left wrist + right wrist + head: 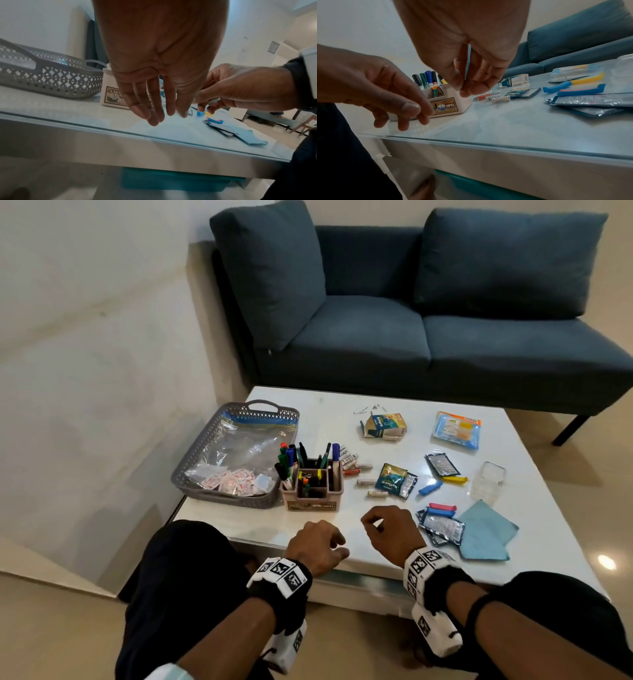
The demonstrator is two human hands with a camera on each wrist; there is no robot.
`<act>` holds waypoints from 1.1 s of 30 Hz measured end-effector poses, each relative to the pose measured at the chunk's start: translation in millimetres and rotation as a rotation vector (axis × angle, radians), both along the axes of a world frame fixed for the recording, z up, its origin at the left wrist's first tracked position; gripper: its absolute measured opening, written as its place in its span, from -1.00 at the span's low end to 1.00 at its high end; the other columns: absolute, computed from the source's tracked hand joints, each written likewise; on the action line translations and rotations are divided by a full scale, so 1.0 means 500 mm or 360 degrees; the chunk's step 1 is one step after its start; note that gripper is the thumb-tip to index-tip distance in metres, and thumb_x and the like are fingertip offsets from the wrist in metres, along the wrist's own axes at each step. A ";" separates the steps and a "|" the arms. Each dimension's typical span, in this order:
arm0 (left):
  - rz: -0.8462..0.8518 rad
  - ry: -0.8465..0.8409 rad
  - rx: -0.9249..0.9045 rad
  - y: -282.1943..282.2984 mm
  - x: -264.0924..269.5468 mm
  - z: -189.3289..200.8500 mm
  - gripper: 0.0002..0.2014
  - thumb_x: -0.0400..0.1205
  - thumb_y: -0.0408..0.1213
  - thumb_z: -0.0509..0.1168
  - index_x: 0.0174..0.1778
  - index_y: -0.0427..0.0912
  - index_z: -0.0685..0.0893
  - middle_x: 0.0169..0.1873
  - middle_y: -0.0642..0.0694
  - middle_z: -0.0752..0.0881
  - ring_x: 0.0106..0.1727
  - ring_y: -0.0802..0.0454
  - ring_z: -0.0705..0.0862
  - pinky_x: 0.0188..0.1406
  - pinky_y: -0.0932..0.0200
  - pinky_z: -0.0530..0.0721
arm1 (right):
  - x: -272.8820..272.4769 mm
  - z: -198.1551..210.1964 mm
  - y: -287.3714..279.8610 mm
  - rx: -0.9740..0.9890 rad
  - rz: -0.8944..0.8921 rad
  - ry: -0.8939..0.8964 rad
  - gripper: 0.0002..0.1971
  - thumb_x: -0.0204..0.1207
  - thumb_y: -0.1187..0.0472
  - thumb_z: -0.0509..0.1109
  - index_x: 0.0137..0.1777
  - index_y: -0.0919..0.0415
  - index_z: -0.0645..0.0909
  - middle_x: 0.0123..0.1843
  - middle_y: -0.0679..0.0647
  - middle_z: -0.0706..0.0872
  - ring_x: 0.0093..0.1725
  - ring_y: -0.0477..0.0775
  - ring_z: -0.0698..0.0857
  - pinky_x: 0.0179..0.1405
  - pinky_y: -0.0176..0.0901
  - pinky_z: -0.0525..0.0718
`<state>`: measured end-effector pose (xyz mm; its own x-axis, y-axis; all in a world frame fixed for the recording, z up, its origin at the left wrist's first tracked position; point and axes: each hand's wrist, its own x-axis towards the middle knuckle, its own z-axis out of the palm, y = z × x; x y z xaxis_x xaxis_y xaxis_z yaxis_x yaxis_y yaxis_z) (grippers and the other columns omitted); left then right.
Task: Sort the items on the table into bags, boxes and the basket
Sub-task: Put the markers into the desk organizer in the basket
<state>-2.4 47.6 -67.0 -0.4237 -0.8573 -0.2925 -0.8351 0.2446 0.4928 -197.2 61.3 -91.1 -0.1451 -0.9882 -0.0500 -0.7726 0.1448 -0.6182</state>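
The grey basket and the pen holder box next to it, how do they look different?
The grey basket is wide, shallow and lattice-walled; the pen holder box is small, solid-sided and split into compartments. The basket holds a flat clear bag and small packets lying down; the box holds markers standing upright. Both sit on the table, neither touched by a hand.

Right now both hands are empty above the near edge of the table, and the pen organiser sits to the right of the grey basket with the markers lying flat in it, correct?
One thing is wrong: the markers stand upright in the pen organiser, as the head view shows. The rest holds: left hand and right hand are empty, organiser right of the grey basket.
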 end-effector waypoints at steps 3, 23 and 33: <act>0.0066 0.0051 -0.0046 -0.011 0.003 -0.008 -0.64 0.66 0.06 0.39 0.32 0.02 0.75 0.24 0.01 0.74 0.34 -0.03 0.61 0.31 -0.03 0.63 | 0.000 -0.006 -0.003 0.0024 -0.0003 0.0013 -0.89 0.56 0.18 0.47 -0.01 -0.02 0.82 0.02 -0.05 0.85 -0.22 -0.12 0.77 0.01 -0.09 0.79; -0.0370 0.0087 -0.0238 -0.126 -0.084 -0.062 -0.59 0.68 0.08 0.37 0.43 0.07 0.65 0.37 0.01 0.66 0.30 -0.03 0.67 0.30 -0.01 0.65 | -0.085 -0.030 -0.065 0.0196 -0.0146 0.0187 -0.84 0.63 0.12 0.44 0.17 -0.01 0.76 0.17 -0.08 0.82 -0.05 -0.05 0.78 0.14 -0.04 0.77; -0.0469 0.0194 -0.0463 -0.140 -0.118 -0.021 -0.70 0.74 -0.03 0.33 0.36 0.02 0.72 0.22 0.05 0.72 0.05 0.07 0.73 0.04 0.04 0.75 | -0.109 -0.057 -0.179 -0.0175 -0.0087 -0.0124 -0.84 0.55 0.20 0.55 0.11 0.08 0.80 0.06 -0.06 0.83 -0.28 -0.25 0.67 -0.03 -0.34 0.65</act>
<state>-61.3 -22.3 -77.4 -0.6794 -0.7337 0.0108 -0.6486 0.6073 0.4589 -251.4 -27.9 -119.7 -0.1985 -0.9791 0.0450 -0.7145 0.1132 -0.6904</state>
